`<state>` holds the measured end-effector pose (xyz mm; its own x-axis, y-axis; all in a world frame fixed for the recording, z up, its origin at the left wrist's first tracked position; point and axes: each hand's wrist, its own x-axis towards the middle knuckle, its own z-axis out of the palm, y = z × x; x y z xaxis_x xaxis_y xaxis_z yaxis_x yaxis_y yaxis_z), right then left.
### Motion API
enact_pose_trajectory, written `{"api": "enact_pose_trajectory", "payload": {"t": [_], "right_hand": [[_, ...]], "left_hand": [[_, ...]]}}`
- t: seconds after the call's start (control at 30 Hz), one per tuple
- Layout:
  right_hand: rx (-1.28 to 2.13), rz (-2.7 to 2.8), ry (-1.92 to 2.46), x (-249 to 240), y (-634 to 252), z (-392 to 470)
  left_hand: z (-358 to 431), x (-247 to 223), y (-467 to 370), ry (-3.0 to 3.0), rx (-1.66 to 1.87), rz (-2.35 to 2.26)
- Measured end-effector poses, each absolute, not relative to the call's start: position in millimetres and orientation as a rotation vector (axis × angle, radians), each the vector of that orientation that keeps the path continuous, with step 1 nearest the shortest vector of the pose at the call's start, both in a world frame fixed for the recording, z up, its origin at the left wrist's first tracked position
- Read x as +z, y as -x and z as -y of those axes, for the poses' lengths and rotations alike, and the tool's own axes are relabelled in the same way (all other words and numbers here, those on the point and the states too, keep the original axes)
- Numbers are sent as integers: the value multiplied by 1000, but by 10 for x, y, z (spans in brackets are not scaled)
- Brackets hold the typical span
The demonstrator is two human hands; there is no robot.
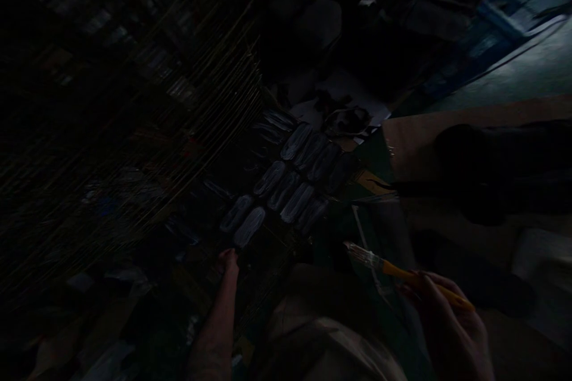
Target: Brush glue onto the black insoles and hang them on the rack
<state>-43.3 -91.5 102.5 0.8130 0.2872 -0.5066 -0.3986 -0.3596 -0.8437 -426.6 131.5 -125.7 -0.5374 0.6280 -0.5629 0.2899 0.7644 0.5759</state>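
Note:
In the dim head view my right hand [447, 315] is closed around the yellow handle of a paintbrush [397, 271]; its bristles point to the upper left. My left hand [228, 259] is at the near edge of rows of dark oval pieces [297, 202] with whitish streaks on them. Its fingers look curled in, but darkness hides what they hold, if anything. The closest oval piece [249, 226] lies just above that hand. The brush tip is to the right of the rows, apart from them.
Thin rods or strings [223, 95] fill the upper left. A brown board [415, 143] with dark items on it is at the right. Stained sheets [348, 113] lie beyond the rows. A blue structure [496, 24] stands at the upper right.

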Motion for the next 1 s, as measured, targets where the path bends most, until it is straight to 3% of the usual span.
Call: {"api": "enact_pose_trajectory", "payload": {"t": [0.13,0.4,0.53,0.7,1.0], "right_hand": [[699,-199,1738,1080,388,1237],[147,-199,1892,1160,152,1968],[40,-84,1862,1038,80,1967],[114,-3,1785,822,82,1806],[86,-54,1877,670,21,2058]], "left_hand": [[-1249,-1084,3653,-884,471,-1938],[-537,-80,1304,-1378,72,-871],[-221,198,486,-1566,62,-650],[-50,151,77,-1764,81,-700],[19,59,46,-1773,60,-704]]}}
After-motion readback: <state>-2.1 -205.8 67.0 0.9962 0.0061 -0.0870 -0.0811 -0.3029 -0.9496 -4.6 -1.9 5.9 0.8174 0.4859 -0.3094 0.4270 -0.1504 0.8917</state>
